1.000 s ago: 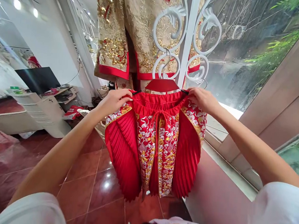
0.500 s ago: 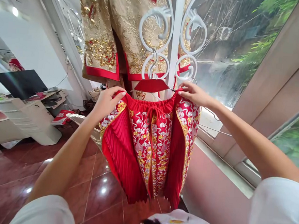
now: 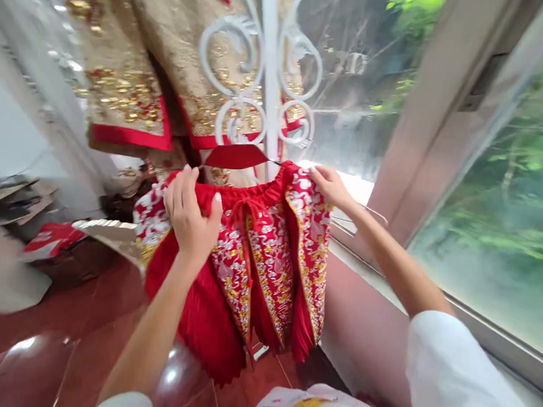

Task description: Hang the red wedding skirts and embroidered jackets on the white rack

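Head view: left hand [image 3: 191, 213] and right hand [image 3: 331, 186] each clasp the waistband of the red skirt [image 3: 272, 259] below the hanger [image 3: 235, 156]; best held level, untwisted

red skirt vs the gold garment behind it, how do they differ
The red skirt is red with pleated panels; the gold garment is beige-gold with red trim. The red skirt is held at its waist by the left hand and right hand; the gold garment hangs higher, untouched. Both carry gold embroidery.
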Motion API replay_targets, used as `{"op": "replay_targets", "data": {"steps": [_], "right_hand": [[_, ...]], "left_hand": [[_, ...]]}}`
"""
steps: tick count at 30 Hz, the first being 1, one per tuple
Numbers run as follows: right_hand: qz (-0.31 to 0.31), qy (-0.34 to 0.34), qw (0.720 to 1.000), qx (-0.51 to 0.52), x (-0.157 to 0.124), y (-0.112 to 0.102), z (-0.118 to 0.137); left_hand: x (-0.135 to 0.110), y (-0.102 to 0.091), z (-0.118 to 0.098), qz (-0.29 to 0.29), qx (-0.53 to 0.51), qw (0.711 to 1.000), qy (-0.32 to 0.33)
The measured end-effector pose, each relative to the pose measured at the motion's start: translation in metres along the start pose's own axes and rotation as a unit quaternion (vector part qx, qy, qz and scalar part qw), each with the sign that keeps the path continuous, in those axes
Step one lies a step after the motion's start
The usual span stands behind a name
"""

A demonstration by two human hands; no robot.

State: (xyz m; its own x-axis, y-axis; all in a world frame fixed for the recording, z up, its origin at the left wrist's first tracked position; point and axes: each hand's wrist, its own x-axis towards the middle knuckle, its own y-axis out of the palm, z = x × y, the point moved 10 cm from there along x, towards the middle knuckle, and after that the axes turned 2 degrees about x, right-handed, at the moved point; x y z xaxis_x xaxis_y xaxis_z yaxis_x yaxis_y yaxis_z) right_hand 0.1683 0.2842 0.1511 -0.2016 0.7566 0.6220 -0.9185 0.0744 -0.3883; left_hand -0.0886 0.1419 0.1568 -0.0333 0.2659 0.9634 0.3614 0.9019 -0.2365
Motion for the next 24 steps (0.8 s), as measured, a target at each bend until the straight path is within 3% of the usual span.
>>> {"op": "replay_targets", "data": {"steps": [2,5,8,10,11,13,15,16,18,20,22,24], "right_hand": [[-0.097,-0.01,0.994,-0.039,-0.033,-0.023,0.008],[-0.197,0.02,0.977,-0.079,-0.124,-0.045,0.001],[-0.26,0.138,0.952,-0.084,-0.245,-0.059,-0.037],[-0.304,0.266,0.905,-0.133,-0.342,-0.077,-0.061],[-0.342,0.319,0.869,-0.165,-0.395,-0.091,-0.062],[-0.428,0.407,0.769,-0.245,-0.505,-0.12,-0.038],[-0.502,0.473,0.647,-0.324,-0.608,-0.143,0.014],[-0.532,0.497,0.583,-0.36,-0.652,-0.151,0.046],[-0.574,0.53,0.452,-0.431,-0.723,-0.166,0.111],[-0.586,0.545,0.352,-0.486,-0.767,-0.185,0.163],[-0.573,0.558,0.29,-0.526,-0.792,-0.213,0.192],[-0.533,0.596,0.252,-0.545,-0.808,-0.246,0.197]], "left_hand": [[-0.028,0.01,-0.053,0.005,-0.118,0.992,0.037],[-0.086,0.047,-0.135,0.11,-0.314,0.941,0.061],[-0.153,0.087,-0.22,0.245,-0.482,0.839,0.061],[-0.204,0.109,-0.285,0.372,-0.555,0.741,0.063],[-0.233,0.114,-0.32,0.443,-0.578,0.681,0.074],[-0.293,0.108,-0.387,0.562,-0.606,0.55,0.12],[-0.345,0.085,-0.445,0.625,-0.621,0.438,0.178],[-0.369,0.072,-0.471,0.641,-0.62,0.4,0.213],[-0.415,0.051,-0.518,0.658,-0.594,0.361,0.29],[-0.459,0.038,-0.559,0.669,-0.55,0.351,0.356],[-0.499,0.034,-0.592,0.683,-0.507,0.353,0.39],[-0.533,0.033,-0.615,0.698,-0.468,0.357,0.407]]}}
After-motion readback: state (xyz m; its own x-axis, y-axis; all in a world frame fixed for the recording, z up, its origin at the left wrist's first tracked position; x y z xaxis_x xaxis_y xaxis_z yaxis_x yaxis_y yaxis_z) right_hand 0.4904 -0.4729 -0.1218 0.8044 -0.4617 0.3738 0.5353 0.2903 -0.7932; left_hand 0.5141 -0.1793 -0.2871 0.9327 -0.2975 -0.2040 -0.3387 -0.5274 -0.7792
